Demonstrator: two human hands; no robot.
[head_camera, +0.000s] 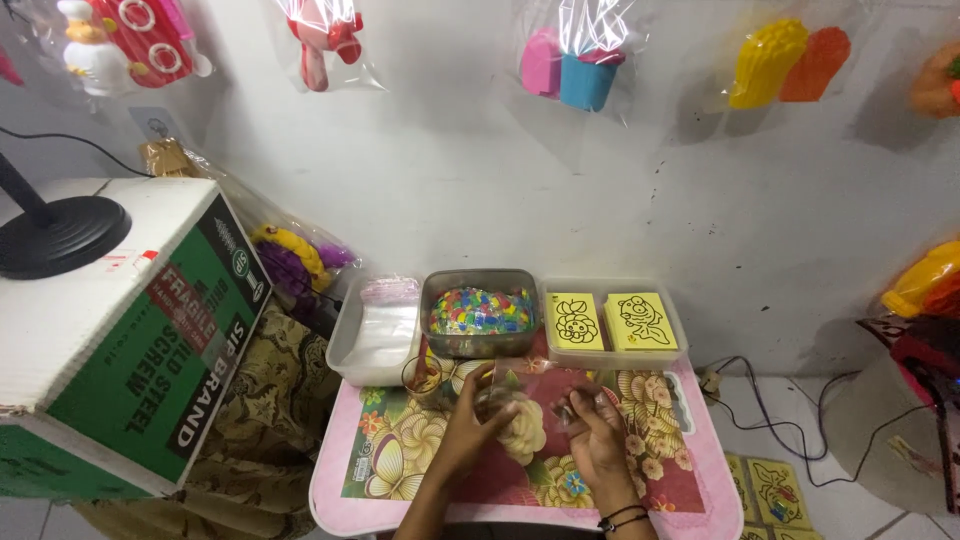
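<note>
From my remote feed: cardboard box at left, pink floral worktop centre. Along its back edge, l to r: tray of clear bags, tub of coloured beads, tray w/ yellow picture cards. Left hand and right hand meet mid-worktop, fingers closed on a small clear plastic bag held between them, just above the surface.

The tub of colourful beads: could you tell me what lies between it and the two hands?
In the head view, only bare flowered tabletop separates the bead tub from the left hand and right hand.
</note>
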